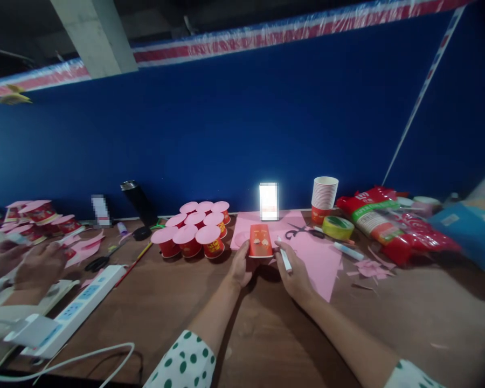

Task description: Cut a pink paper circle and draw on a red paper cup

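Note:
My left hand (242,267) grips the side of a red paper cup (261,240) standing upside down on pink paper (315,258). To the right of the cup, my right hand (295,275) is closed around a white pen (285,257), its tip near the cup's rim. Both hands rest on the brown table (178,307) near its middle.
Red cups capped with pink discs (196,234) cluster to the left. Scissors (303,231), a stack of paper cups (324,198), a green tape roll (338,227) and red packets (392,223) lie to the right. A power strip (76,310) and another person's hands (32,267) are at far left.

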The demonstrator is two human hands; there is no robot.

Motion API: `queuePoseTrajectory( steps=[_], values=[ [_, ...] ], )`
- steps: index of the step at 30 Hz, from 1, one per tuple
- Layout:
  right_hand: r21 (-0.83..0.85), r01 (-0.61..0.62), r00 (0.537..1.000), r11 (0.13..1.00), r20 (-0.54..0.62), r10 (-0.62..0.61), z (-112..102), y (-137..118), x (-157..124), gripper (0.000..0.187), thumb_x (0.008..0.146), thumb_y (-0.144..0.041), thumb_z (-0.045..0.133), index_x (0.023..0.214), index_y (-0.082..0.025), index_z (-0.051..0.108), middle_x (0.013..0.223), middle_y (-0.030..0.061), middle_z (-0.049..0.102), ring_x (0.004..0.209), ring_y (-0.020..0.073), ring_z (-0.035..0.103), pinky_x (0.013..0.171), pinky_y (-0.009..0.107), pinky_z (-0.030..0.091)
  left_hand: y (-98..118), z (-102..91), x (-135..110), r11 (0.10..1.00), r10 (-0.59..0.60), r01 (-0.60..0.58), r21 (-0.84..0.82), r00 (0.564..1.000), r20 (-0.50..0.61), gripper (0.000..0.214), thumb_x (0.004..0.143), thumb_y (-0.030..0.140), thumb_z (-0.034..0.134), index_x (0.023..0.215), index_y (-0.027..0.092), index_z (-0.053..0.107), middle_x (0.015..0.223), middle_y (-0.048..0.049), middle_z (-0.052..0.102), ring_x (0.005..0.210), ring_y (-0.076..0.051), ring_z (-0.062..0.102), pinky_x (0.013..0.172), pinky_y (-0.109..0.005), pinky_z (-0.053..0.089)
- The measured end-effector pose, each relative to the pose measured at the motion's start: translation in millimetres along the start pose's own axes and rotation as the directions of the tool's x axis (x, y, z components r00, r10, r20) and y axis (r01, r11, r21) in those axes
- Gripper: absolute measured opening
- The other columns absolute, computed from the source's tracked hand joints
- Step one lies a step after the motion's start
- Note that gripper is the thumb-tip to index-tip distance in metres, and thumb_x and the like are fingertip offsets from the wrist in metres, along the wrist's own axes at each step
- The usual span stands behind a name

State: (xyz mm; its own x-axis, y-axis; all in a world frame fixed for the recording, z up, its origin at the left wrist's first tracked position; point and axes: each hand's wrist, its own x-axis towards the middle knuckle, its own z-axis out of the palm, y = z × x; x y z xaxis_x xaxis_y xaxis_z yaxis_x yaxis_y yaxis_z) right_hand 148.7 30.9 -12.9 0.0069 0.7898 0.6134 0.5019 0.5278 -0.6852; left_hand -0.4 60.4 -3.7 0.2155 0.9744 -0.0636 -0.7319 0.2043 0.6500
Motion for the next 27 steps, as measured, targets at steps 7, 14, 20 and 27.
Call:
queuePoseTrajectory(
  steps=[7, 14, 20, 27],
  values=[
    [-0.059, -0.021, 1.000, 0.998, 0.006, 0.022, 7.4, 9.4, 0.8, 0.036, 0.093, -0.027, 0.043, 0.125, -0.018, 0.055, 0.115, 0.0124, 0.068, 0.101, 0.0253, 0.066, 0.086, 0.040, 0.054, -4.8, -8.6, 8.2, 0.996, 0.062, -0.062, 0.062, 0.998, -0.010, 0.023, 0.088, 0.029, 0.054, 0.098, 0.011, 0.065, 0.095, -0.0100, 0.072, 0.096, -0.024, 0.067, 0.091, -0.040, 0.051],
    [-0.085, -0.001, 1.000, 0.996, 0.004, 0.001, 10.3, 9.5, 1.7, 0.036, 0.092, -0.025, 0.040, 0.124, -0.017, 0.056, 0.112, 0.0136, 0.069, 0.099, 0.0262, 0.067, 0.084, 0.041, 0.055, -4.4, -8.7, 11.5, 0.996, 0.057, -0.054, 0.068, 0.997, -0.051, 0.028, 0.089, 0.031, 0.054, 0.106, 0.011, 0.063, 0.091, -0.0090, 0.073, 0.085, -0.021, 0.069, 0.089, -0.038, 0.053],
    [-0.121, 0.045, 0.998, 0.992, 0.048, -0.039, 9.5, 6.2, 2.5, 0.036, 0.089, -0.022, 0.043, 0.122, -0.017, 0.057, 0.117, 0.0129, 0.067, 0.103, 0.0256, 0.065, 0.089, 0.040, 0.053, -2.3, -7.8, 13.8, 0.998, 0.025, -0.019, 0.068, 0.995, -0.092, 0.029, 0.090, 0.033, 0.051, 0.100, 0.009, 0.065, 0.094, -0.0127, 0.072, 0.090, -0.023, 0.068, 0.090, -0.039, 0.052],
    [-0.165, 0.040, 0.998, 0.985, 0.062, -0.030, 8.8, 7.8, 2.2, 0.037, 0.086, -0.019, 0.043, 0.120, -0.014, 0.056, 0.112, 0.0143, 0.069, 0.100, 0.0253, 0.066, 0.086, 0.039, 0.053, -2.8, -4.1, 13.6, 0.996, 0.061, -0.052, 0.077, 0.989, -0.133, 0.030, 0.094, 0.030, 0.044, 0.098, 0.009, 0.064, 0.091, -0.0123, 0.072, 0.086, -0.021, 0.068, 0.087, -0.038, 0.053]
  ],
)
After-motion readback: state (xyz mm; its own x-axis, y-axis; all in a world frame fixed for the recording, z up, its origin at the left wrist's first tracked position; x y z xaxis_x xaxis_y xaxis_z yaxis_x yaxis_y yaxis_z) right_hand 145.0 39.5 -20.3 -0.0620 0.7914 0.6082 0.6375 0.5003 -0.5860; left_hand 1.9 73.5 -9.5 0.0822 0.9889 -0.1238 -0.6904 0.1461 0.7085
